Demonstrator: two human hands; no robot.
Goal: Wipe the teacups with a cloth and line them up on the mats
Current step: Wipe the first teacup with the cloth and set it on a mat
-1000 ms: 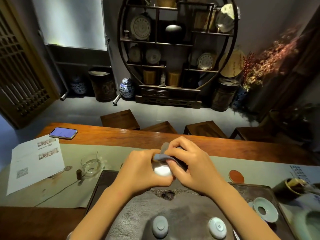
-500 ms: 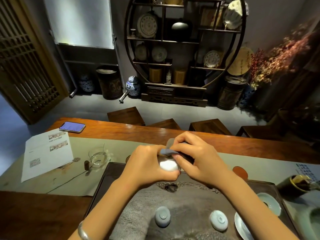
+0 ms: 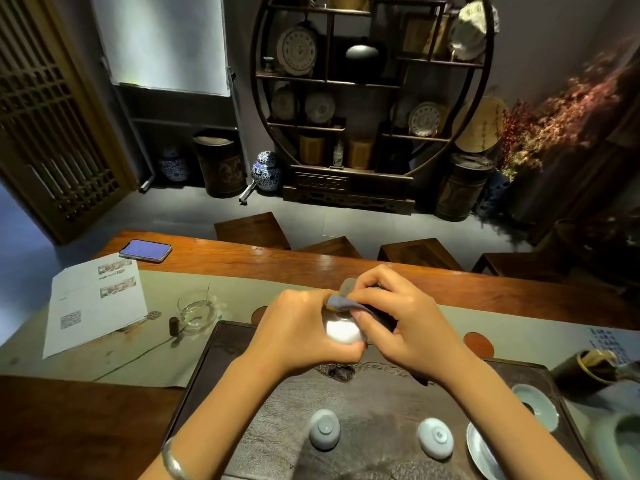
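- Wiping one pale teacup (image 3: 341, 332) above the dark tea tray (image 3: 214, 355), we see the left hand (image 3: 304, 327) cupping it from the side, its fingers (image 3: 341, 355) curled under the cup, seemingly so the cup holds steady against the rubbing.
- The right hand (image 3: 405, 323) pinches a grey-blue cloth (image 3: 341, 301) between thumb and curled fingers (image 3: 367, 294), pressing it over the cup's upper edge; the cloth sits just above the left fingers and touches the cup.
- We count two more teacups, one (image 3: 324, 428) and another (image 3: 435, 438), lying upside down on the tray, nearer the body than both sets of fingers, probably waiting their turn.
- We count two reddish round mats: one (image 3: 479, 344) just beyond the right wrist and a second (image 3: 259, 312) half hidden behind the left hand; neither carries a cup yet.
- Two pale saucers, one (image 3: 535, 405) and another (image 3: 481, 452), rest right of the fingers on the tray.
- On the tabletop (image 3: 311, 263), left of the fingers, stand one glass pitcher (image 3: 197, 311), one printed sheet (image 3: 93, 303) and one phone (image 3: 145, 250).
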